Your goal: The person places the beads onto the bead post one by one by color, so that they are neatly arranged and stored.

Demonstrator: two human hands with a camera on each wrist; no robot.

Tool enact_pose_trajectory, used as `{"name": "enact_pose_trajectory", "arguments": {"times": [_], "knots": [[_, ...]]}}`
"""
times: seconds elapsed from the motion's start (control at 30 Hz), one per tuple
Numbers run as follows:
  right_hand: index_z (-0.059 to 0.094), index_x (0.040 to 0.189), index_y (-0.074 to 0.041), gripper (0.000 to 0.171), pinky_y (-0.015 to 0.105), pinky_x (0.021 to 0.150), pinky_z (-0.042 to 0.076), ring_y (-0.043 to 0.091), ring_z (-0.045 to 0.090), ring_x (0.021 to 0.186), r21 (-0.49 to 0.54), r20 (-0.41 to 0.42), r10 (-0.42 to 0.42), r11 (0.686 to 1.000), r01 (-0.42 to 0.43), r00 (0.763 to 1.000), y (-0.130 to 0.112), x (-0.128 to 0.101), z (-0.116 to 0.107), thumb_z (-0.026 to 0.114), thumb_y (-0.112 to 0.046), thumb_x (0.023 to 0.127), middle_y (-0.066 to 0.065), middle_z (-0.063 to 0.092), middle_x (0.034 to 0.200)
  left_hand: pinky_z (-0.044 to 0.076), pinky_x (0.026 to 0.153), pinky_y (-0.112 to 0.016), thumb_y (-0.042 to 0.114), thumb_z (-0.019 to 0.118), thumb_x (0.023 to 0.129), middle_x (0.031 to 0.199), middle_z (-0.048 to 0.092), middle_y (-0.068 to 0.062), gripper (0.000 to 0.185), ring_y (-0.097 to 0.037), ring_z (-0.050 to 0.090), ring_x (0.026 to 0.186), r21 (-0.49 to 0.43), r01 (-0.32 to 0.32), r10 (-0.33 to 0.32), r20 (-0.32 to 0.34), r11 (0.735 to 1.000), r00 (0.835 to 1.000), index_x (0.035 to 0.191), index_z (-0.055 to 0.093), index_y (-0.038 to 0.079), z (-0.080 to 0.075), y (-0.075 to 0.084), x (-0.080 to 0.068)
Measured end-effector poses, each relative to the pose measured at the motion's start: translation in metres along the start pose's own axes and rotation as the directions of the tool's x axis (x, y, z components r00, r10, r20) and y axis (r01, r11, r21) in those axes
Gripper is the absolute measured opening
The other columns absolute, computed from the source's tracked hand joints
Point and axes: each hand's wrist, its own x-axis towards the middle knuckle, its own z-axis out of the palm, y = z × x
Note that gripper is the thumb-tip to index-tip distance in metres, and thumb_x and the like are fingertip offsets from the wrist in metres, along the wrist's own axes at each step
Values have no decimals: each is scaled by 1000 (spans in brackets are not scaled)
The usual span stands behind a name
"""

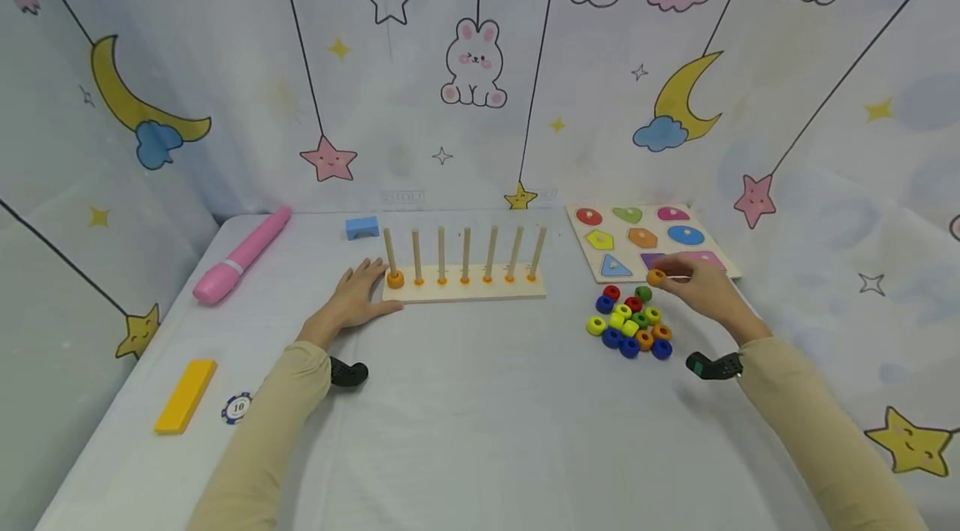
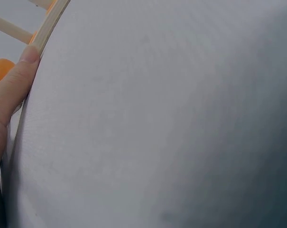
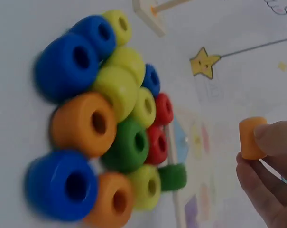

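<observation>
A white-covered desk point(image 1: 480, 431) stands inside cloth walls printed with moons, stars and rabbits. At its middle rear sits a wooden peg board point(image 1: 465, 288) with seven upright pegs; one orange ring point(image 1: 395, 278) sits at the foot of the leftmost peg. A wooden shape puzzle point(image 1: 645, 241) lies at the right rear, and a pink marker point(image 1: 242, 256) lies at the left rear. A yellow block point(image 1: 185, 395) lies near the left front edge, a small blue block point(image 1: 362, 227) behind the peg board. The left hand point(image 1: 358, 294) rests flat on the desk, fingers relaxed, its thumb touching the board's left end. The right hand point(image 1: 701, 288) pinches an orange bead point(image 1: 656, 277) between thumb and fingertips, lifted just above the pile of beads point(image 1: 630, 321), which lies in front of the puzzle in blue, yellow, green, red and orange. A poker chip point(image 1: 237, 408) lies just beside the yellow block.
</observation>
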Motion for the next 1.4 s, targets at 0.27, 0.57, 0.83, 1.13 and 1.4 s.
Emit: {"name": "enact_pose_trajectory", "arguments": {"times": [0.27,0.57,0.83,1.13,1.4], "knots": [[59,124,-7,36,31,87,52,27,61,105,113,-73,-53,992,61,996,-75,59,16,64,-21,91,11,62,118,0,114,-52,53,65,84,154,18,-20,90,-37,7,142,9,0,0,4,1000,1000,146,29,-1,2,1,0],[62,119,-3,32,30,84,54,22,64,97,162,-168,-231,952,258,958,-153,121,36,67,-10,88,11,65,112,-1,114,-51,57,61,84,154,16,-19,93,-37,6,142,36,-3,3,14,999,1000,148,25,0,1,-3,5],[63,113,4,27,25,81,54,20,65,95,188,-120,-324,921,342,938,-215,161,74,65,-6,88,13,67,106,2,113,-54,50,65,85,153,19,-21,89,-38,8,141,35,-1,1,2,999,1000,146,27,-2,-1,2,0],[62,113,4,25,16,81,51,18,64,97,226,-39,-429,876,426,902,-271,176,126,63,-3,89,13,66,106,2,113,-55,49,64,85,153,20,-22,87,-39,9,141,26,-9,9,-2,1000,1000,146,28,-3,3,4,-6],[61,116,2,27,16,83,50,16,63,98,257,53,-473,858,445,880,-306,175,157,62,-4,90,11,66,108,0,113,-53,53,64,84,153,20,-19,90,-36,7,142,23,-2,2,-9,1000,1000,147,29,0,1,0,-3]]}}
